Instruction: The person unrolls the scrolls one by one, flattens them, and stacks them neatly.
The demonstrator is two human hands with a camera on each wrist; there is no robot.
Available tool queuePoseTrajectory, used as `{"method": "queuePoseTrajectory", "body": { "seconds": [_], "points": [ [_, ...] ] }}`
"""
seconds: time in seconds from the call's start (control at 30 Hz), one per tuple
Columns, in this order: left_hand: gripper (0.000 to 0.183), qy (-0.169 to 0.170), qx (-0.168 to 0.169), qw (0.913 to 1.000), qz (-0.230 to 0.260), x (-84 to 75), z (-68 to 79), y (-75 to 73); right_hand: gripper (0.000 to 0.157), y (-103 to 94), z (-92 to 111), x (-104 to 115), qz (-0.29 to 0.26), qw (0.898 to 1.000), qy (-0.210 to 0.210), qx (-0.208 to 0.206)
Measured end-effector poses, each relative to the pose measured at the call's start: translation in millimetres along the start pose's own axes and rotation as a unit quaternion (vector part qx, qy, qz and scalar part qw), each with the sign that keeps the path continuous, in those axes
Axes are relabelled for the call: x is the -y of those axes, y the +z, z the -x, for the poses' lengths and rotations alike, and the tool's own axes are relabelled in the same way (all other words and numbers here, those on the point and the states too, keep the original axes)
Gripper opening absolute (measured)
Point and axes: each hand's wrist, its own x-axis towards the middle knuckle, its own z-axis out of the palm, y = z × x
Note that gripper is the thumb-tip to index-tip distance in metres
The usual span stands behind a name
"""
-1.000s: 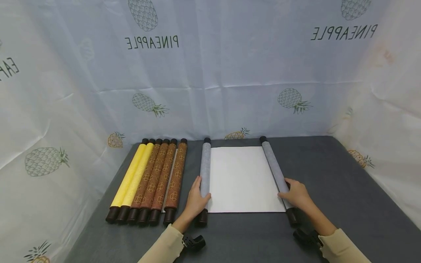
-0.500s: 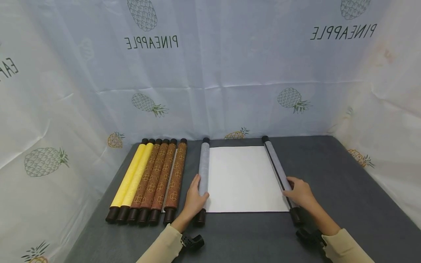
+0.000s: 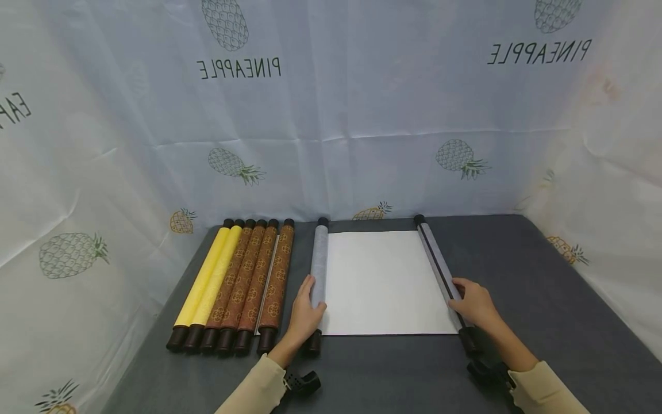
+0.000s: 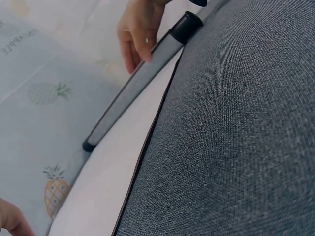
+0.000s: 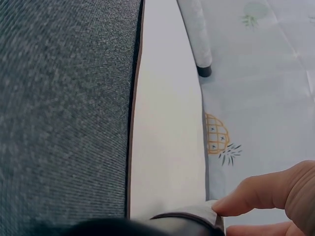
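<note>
A grey-backed scroll lies partly unrolled, its white sheet (image 3: 380, 282) spread between two rolls with black end knobs. My left hand (image 3: 304, 313) holds the left roll (image 3: 319, 259) near its front end, thumb on the inner side and fingers on the outer. Across the sheet, my right hand (image 3: 474, 303) grips the right roll (image 3: 436, 259) between thumb and fingers. A dark strip runs along that roll. The left wrist view shows the right hand (image 4: 140, 34) on its roll from the side. In the right wrist view the thumb and a finger (image 5: 261, 194) pinch the roll's edge.
Left of the scroll, several rolled scrolls lie side by side: yellow ones (image 3: 209, 276) and brown patterned ones (image 3: 253, 276). A dark grey cloth (image 3: 383, 374) covers the table. A pineapple-print curtain (image 3: 341, 103) hangs behind and at both sides.
The right hand and its roll have shifted to the right, and the roll has turned so its dark strip shows. The left hand and roll have slid slightly left. More white sheet is exposed.
</note>
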Motion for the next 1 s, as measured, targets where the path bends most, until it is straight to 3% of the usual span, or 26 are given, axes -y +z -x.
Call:
{"method": "queuePoseTrajectory", "body": {
  "seconds": [0.57,1.0],
  "points": [
    [0.056,-0.004,-0.015,0.9999,0.005,0.6,-2.1,-1.8,0.053,-2.1,1.3,-3.7,-0.005,1.0,-0.005,-0.005],
    [0.056,-0.043,-0.007,0.999,0.012,0.9,-3.0,-4.5,0.052,-7.5,3.3,-3.2,-0.011,1.0,0.014,0.009]
  ]
}}
